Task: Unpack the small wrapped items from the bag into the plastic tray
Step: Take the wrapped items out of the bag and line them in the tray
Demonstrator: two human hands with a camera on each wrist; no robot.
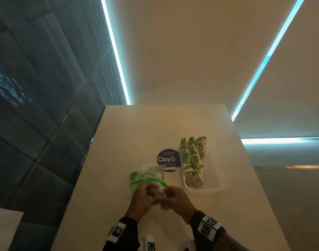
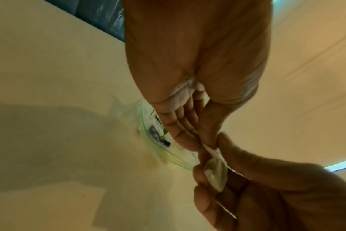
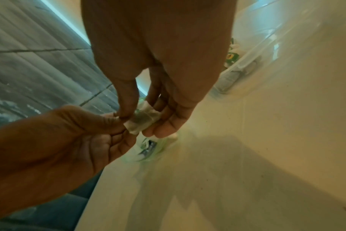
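Both hands meet just in front of the clear zip bag [image 1: 147,176], which lies on the white table with its green strip toward me. My left hand [image 1: 146,196] and right hand [image 1: 173,196] both pinch one small white wrapped item [image 3: 142,120] between them, above the bag's mouth. In the left wrist view, another white item [image 2: 184,93] is tucked in the left palm under the curled fingers. The bag [image 2: 154,134] still holds some items. The clear plastic tray [image 1: 216,180] stands to the right, with several green-tagged wrapped items [image 1: 191,156] in rows along its left side.
A round purple "ClayG" sticker [image 1: 168,159] lies between bag and tray. The table's left edge borders a dark tiled wall [image 1: 37,105]. Small white objects [image 1: 148,243] sit at the near edge between my wrists. Bare table top shows beyond the tray.
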